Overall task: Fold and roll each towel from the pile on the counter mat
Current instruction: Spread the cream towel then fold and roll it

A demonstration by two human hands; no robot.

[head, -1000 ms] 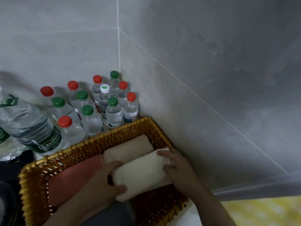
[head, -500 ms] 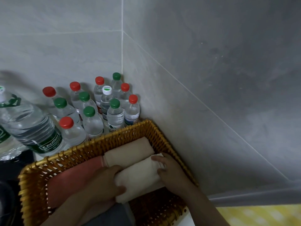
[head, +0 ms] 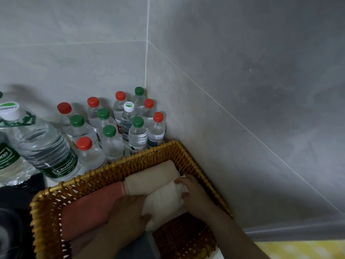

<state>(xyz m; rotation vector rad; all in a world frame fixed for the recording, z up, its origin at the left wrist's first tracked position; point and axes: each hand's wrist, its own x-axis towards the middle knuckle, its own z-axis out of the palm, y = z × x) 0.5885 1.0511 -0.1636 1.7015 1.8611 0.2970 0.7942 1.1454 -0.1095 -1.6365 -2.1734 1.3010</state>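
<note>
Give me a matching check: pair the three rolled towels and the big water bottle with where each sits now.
1 cream rolled towel
2 tan rolled towel
3 pink rolled towel
4 big water bottle

A left part of the wicker basket
B outside the basket, at far left
C held between left hand and right hand
D along the basket's far wall

Pairs: 1-C, 2-D, 3-A, 4-B

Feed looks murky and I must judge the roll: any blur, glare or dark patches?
Head view: dim, even light, no glare; the white towel, left hand and right hand read clearly. Head view: the big bottle at the left edge leans and looks soft; lower left corner nearly black.
</note>
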